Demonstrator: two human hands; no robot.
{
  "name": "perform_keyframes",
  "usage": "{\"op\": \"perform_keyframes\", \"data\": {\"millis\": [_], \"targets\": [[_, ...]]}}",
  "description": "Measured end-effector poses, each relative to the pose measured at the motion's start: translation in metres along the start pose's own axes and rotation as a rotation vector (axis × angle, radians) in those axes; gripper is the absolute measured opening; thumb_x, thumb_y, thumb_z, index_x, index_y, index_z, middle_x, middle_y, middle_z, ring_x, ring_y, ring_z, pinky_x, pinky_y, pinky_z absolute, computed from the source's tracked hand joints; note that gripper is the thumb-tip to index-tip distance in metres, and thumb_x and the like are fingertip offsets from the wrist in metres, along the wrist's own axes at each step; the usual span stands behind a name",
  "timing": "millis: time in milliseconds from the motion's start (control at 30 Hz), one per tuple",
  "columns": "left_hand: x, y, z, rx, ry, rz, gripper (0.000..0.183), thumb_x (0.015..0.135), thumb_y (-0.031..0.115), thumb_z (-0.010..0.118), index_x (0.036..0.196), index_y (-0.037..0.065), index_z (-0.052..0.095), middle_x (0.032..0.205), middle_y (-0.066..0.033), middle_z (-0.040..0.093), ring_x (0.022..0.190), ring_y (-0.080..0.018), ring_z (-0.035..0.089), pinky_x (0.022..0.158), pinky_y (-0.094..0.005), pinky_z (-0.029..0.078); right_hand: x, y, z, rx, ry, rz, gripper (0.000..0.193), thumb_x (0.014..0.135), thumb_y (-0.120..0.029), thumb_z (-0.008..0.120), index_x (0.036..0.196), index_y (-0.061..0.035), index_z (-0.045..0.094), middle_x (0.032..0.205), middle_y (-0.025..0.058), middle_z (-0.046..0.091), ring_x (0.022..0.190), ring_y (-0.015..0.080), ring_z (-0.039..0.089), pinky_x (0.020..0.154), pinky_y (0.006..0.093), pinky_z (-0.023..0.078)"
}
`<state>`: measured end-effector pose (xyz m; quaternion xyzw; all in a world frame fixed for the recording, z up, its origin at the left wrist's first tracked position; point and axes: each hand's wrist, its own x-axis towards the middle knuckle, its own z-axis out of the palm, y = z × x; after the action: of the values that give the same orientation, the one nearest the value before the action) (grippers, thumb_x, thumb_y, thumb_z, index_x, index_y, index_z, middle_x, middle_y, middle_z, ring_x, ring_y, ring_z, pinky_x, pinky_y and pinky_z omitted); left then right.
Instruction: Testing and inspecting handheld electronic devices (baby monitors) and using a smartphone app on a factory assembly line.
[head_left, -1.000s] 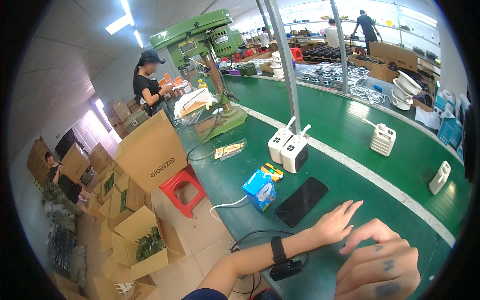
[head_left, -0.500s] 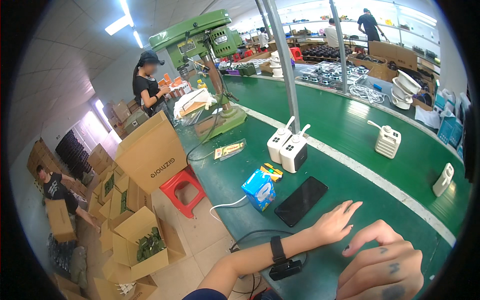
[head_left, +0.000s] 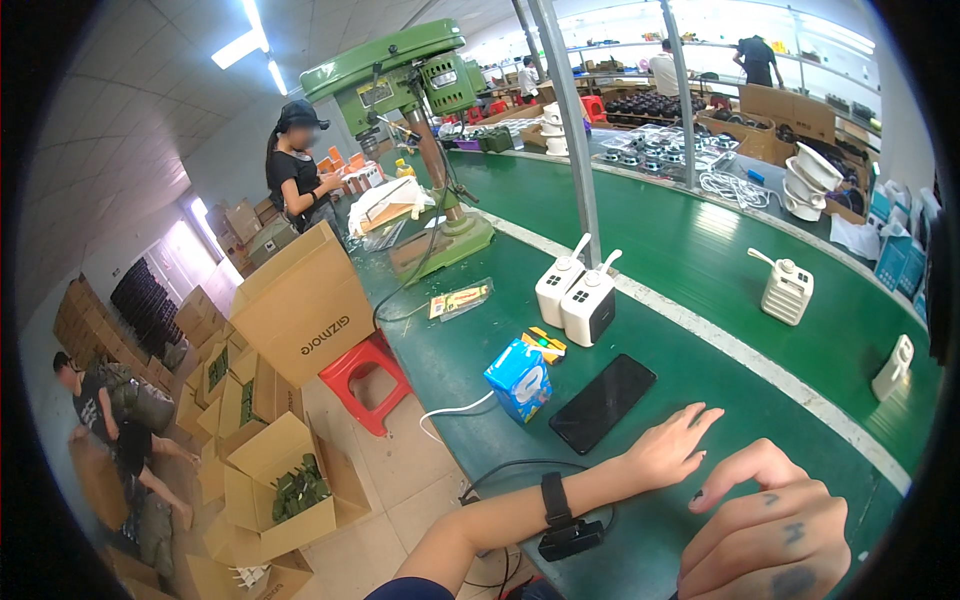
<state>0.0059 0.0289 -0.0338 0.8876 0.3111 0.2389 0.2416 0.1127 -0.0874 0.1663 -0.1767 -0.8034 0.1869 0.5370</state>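
Note:
My left hand (head_left: 668,448) rests at the edge of the green bench (head_left: 520,470), fingers loosely stretched and holding nothing; a black strap with a small black device (head_left: 570,538) circles that wrist. Close in front of it lies a black smartphone (head_left: 603,403), screen up. My right hand (head_left: 770,530) is raised nearer to me, knuckles up, its index finger bent and apart from the others. Nothing shows in it, though its underside is hidden. Beyond the phone are a blue box (head_left: 518,380), a small yellow-and-black item (head_left: 545,344) and two white handled devices (head_left: 575,300) standing together.
A green conveyor belt (head_left: 690,240) with two white devices (head_left: 787,292) runs beyond a pale rail. A green drill press (head_left: 440,200) stands farther along. Left are a red stool (head_left: 368,385), cartons (head_left: 300,300) and two people; others work at the back.
The white devices on the belt have shifted slightly right and nearer. At left, a person has moved and the carton is no longer in their hands. My hands have barely moved.

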Motion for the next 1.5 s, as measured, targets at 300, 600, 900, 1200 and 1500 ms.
{"op": "perform_keyframes", "data": {"millis": [300, 600, 900, 1200, 1500], "targets": [[0.0009, -0.0012, 0.0005, 0.023, 0.012, 0.011, 0.063, 0.082, 0.013, 0.060, 0.137, 0.006, 0.032, 0.130, -0.0257, 0.039, 0.114, -0.0427, 0.049, 0.084, -0.0443, 0.052, -0.0003, 0.0020, 0.0004, 0.004, 0.012, 0.001, 0.016, 0.067, -0.023, 0.074, 0.063, -0.0126, 0.063, 0.065, -0.0032, 0.060, 0.056, 0.0122, 0.057, 0.067, 0.0325, 0.046], [0.0009, 0.0010, -0.0009, 0.006, -0.005, -0.001, 0.061, 0.082, 0.012, 0.060, 0.136, 0.006, 0.033, 0.131, -0.0264, 0.038, 0.115, -0.0433, 0.048, 0.085, -0.0449, 0.051, -0.0001, 0.0018, 0.0010, 0.007, 0.019, -0.004, 0.016, 0.066, -0.023, 0.075, 0.063, -0.0126, 0.063, 0.065, -0.0029, 0.059, 0.056, 0.0124, 0.057, 0.067, 0.0327, 0.046], [0.0007, -0.0006, 0.0003, 0.018, -0.002, 0.002, 0.060, 0.082, 0.012, 0.060, 0.135, 0.005, 0.034, 0.131, -0.0263, 0.038, 0.116, -0.0432, 0.048, 0.084, -0.0447, 0.052, -0.0007, 0.0018, 0.0023, 0.010, 0.028, -0.007, 0.016, 0.065, -0.023, 0.075, 0.063, -0.0126, 0.063, 0.064, -0.0027, 0.058, 0.055, 0.0126, 0.056, 0.067, 0.0330, 0.046], [0.0006, -0.0029, 0.0028, 0.033, -0.010, 0.004, 0.058, 0.082, 0.013, 0.060, 0.134, 0.005, 0.035, 0.133, -0.0261, 0.038, 0.117, -0.0425, 0.047, 0.085, -0.0450, 0.052, -0.0007, 0.0008, 0.0026, 0.013, 0.031, -0.011, 0.017, 0.064, -0.023, 0.076, 0.063, -0.0126, 0.063, 0.063, -0.0025, 0.057, 0.055, 0.0129, 0.056, 0.067, 0.0332, 0.046], [0.0013, -0.0004, -0.0020, 0.015, -0.087, -0.052, 0.058, 0.085, 0.016, 0.059, 0.137, 0.010, 0.034, 0.139, -0.0240, 0.033, 0.124, -0.0409, 0.042, 0.092, -0.0463, 0.049, -0.0010, 0.0007, 0.0018, 0.015, 0.038, -0.015, 0.017, 0.063, -0.023, 0.076, 0.063, -0.0126, 0.063, 0.063, -0.0022, 0.057, 0.054, 0.0131, 0.055, 0.067, 0.0334, 0.045]]}}
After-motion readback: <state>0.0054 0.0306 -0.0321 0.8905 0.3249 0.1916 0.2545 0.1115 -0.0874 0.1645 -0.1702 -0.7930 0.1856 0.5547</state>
